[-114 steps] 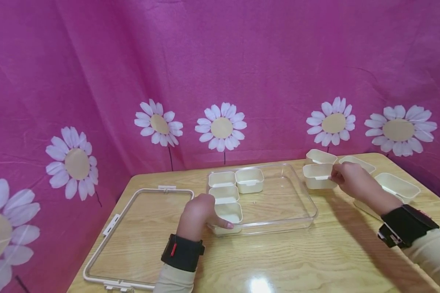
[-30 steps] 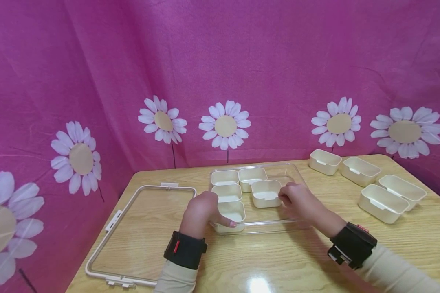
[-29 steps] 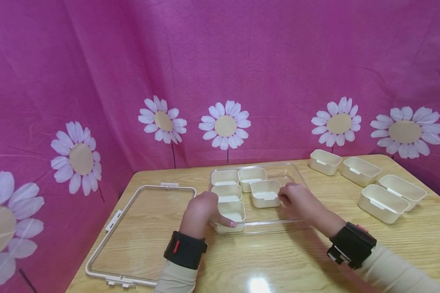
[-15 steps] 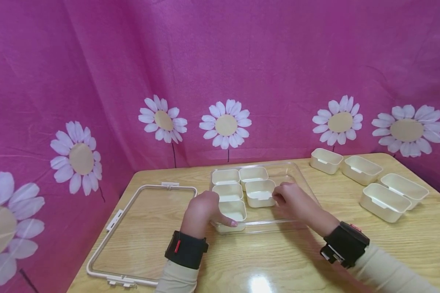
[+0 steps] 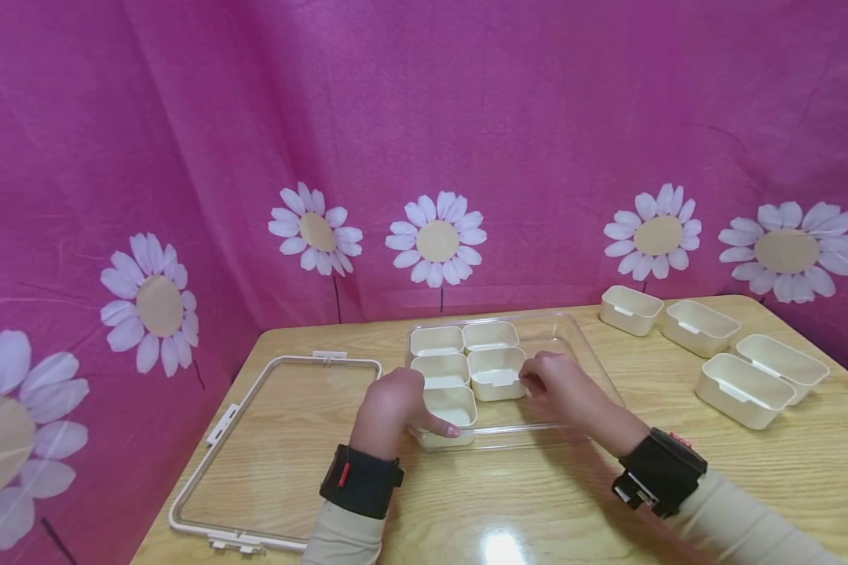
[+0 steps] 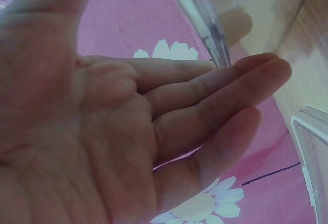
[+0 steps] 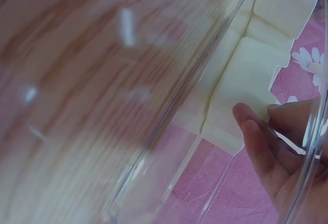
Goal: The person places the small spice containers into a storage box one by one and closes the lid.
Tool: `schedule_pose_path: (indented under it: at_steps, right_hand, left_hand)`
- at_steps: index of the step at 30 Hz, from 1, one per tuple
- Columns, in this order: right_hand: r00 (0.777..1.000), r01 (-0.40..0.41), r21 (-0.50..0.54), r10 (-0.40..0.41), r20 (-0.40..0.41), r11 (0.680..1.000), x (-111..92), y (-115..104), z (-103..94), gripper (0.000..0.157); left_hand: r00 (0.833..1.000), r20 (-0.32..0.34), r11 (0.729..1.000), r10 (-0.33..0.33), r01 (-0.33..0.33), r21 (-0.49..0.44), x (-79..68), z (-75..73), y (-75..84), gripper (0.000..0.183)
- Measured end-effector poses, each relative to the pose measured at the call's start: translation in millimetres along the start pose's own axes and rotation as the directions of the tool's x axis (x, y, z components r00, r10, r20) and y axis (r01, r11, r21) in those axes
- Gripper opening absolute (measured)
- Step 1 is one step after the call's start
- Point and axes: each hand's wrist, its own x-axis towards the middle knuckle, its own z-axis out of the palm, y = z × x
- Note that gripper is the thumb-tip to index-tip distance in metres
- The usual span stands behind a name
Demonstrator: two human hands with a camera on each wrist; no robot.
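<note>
My right hand [image 5: 561, 388] pinches the right rim of a small cream bin [image 5: 497, 373]. This bin stands inside a clear plastic box [image 5: 537, 438]. In the right wrist view, thumb and fingertips [image 7: 246, 112] are on the bin's edge, seen through the clear wall. My left hand [image 5: 390, 408] rests at the box's near left corner, its thumb over the front wall. The left wrist view shows its fingers [image 6: 205, 106] nearly straight against the clear wall [image 6: 207, 24]. Several other cream bins [image 5: 441, 370] fill the box's left side in rows.
Several longer cream bins [image 5: 745, 392] and a smaller one [image 5: 630, 311] stand on the table [image 5: 537, 510] at the right. A clear lid with a white frame and clips [image 5: 215, 463] lies at the left. Behind the table hangs a pink curtain [image 5: 537, 118] with daisies.
The right hand has brought the small bin from the right into the clear box, then slid it left against its neighbours. The left hand has stayed at the corner.
</note>
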Motion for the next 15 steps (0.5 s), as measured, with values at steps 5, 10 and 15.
schedule_pose_path:
  at_steps: [5, 10, 15]
  right_hand:
    - [1.0, -0.016, 0.015, 0.016, 0.009, 1.0, 0.5, 0.4, 1.3, 0.021]
    - [0.999, -0.033, 0.032, 0.033, 0.011, 0.999, -0.4, 0.8, 1.7, 0.018]
    - [1.0, -0.025, 0.064, 0.026, -0.011, 0.998, -2.6, 1.0, 1.1, 0.014]
  left_hand:
    - [1.0, 0.008, 1.0, -0.005, 0.005, 0.002, 1.6, 0.4, -0.4, 0.076]
    - [1.0, 0.011, 1.0, -0.007, 0.007, 0.007, 1.6, 0.6, 0.1, 0.077]
    - [1.0, 0.015, 1.0, -0.011, 0.011, 0.01, 0.8, 0.7, 0.7, 0.077]
